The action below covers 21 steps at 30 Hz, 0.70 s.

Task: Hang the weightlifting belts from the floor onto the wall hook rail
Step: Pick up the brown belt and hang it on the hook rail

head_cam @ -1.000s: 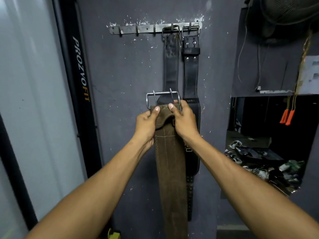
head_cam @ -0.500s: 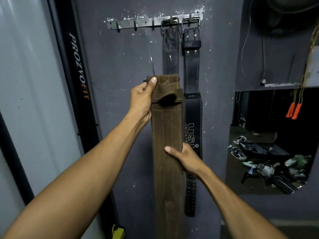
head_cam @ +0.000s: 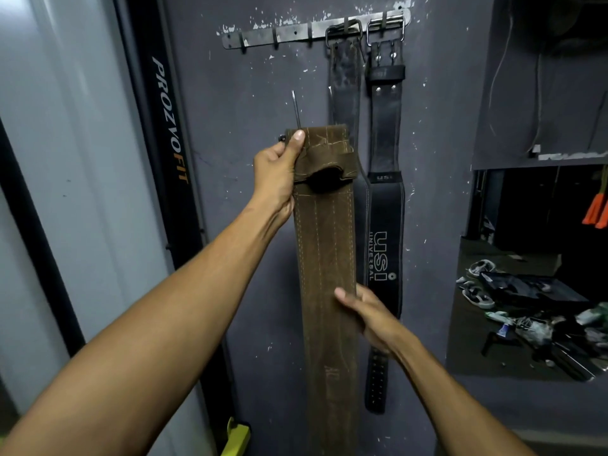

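I hold a long brown suede belt upright in front of the grey wall. My left hand grips its top end, where a thin metal prong sticks up behind the leather. My right hand pinches the belt's right edge lower down. The metal hook rail runs across the wall above. Two dark belts hang from its right hooks by their buckles: a worn one and a black USI belt. The rail's left hooks are bare.
A black upright post lettered PROZVOFIT stands left of the wall. To the right, an opening shows a dark room with sandals and clutter on its floor. Orange handles hang at the far right. Something yellow-green sits low by the post.
The belt has been raised and turned, so its buckle frame is now behind the leather. My right hand slid from the top end down to the belt's middle. My left hand stayed at the top.
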### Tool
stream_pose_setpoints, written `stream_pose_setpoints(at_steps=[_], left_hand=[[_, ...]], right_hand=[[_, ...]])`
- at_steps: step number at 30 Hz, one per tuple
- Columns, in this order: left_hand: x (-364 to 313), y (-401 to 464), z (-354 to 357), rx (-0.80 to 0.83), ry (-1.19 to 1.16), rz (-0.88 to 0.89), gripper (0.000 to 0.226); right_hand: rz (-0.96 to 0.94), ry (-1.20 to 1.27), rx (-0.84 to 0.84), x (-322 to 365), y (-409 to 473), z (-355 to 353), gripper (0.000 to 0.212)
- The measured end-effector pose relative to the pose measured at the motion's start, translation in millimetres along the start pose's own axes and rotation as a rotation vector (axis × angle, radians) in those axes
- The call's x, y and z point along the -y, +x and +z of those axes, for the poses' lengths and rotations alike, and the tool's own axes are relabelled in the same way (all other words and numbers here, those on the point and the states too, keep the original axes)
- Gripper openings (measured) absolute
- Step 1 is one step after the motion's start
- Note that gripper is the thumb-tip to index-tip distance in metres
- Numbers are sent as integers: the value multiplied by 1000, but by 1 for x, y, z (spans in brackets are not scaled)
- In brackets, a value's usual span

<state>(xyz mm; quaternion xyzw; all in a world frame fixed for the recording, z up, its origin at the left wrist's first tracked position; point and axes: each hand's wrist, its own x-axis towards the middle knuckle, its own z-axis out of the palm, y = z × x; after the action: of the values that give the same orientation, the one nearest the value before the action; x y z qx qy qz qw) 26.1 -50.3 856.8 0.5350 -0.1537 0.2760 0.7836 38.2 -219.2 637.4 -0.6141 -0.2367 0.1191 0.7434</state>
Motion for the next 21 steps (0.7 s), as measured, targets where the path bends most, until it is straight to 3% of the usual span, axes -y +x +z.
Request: stream_pose_setpoints(at_steps=[3,8,12,17,21], left_hand=[[10,0,3,-17,-4,-33,20],[26,-4,23,-73,70,-74,19],[29,-5,29,-48,237,-17,21],[24,6,26,-93,570,172,35],[16,34,19,-128,758,261,55]], right_hand=[[-173,72,2,67,21,-3,61],[-431,-221,-175,158,52,13,45],[-478,-414,-351,180,74,9,49],[-638,-539,-507,190,92,15,33],[-759,-627,-597,199,117,26,56]])
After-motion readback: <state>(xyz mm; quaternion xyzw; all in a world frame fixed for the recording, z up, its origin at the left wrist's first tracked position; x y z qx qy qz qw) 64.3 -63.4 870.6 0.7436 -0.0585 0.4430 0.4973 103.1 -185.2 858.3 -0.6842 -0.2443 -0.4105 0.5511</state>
